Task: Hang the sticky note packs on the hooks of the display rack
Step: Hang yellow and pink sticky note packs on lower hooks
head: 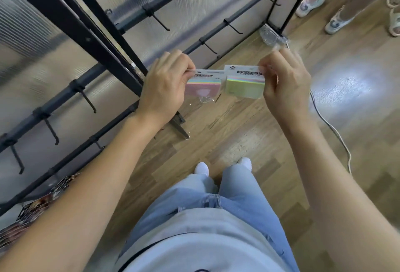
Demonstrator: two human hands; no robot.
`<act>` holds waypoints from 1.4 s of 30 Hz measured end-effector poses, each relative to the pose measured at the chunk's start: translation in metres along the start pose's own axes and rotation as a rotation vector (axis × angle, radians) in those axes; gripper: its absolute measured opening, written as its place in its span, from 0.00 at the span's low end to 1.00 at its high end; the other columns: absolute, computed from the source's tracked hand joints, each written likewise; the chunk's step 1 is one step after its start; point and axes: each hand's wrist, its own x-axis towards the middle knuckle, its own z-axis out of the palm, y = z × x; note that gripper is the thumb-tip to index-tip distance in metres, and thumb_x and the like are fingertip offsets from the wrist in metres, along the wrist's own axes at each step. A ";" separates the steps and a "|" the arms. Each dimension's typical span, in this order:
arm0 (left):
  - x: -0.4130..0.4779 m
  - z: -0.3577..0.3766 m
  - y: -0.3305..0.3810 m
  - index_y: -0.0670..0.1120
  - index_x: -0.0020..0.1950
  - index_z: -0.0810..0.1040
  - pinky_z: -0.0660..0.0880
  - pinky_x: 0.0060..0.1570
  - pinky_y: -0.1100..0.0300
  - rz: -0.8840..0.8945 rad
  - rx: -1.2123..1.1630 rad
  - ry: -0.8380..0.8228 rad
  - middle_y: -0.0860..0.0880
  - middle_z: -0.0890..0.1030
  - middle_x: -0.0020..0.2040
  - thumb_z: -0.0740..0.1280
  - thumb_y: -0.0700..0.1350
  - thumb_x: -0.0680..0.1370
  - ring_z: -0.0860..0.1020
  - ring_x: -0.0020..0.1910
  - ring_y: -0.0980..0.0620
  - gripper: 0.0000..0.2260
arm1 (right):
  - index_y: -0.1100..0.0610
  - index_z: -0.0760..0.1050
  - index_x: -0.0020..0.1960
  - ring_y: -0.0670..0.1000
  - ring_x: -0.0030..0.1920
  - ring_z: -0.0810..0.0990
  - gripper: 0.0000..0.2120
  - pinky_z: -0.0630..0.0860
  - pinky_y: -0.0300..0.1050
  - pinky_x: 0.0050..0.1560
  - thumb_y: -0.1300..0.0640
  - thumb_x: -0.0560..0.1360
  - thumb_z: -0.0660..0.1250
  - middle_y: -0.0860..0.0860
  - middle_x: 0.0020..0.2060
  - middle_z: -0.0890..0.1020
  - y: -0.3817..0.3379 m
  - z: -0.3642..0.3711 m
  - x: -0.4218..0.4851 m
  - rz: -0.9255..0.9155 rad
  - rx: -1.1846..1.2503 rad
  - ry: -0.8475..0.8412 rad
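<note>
**Two packs in hand, rack hooks bare**

Left hand [166,83] pinches pink sticky note pack [203,87] by its top edge. Right hand [283,83] pinches green sticky note pack [244,86] the same way. Packs side by side, possibly touching; blur hides it. Both held in the air over the wood floor [238,131], just beside display rack [104,40]. Hooks [88,100] carry nothing. White cable [331,128] on floor at right.

Pink pack [202,88], yellow-green pack [244,88], black rack [91,40].
</note>
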 end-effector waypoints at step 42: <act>0.174 0.035 0.003 0.42 0.43 0.70 0.59 0.40 0.62 -0.405 0.363 0.480 0.46 0.73 0.37 0.58 0.39 0.78 0.67 0.38 0.52 0.05 | 0.61 0.73 0.39 0.54 0.36 0.69 0.06 0.65 0.47 0.34 0.66 0.75 0.62 0.54 0.35 0.75 0.098 0.041 0.299 -0.651 0.391 -0.074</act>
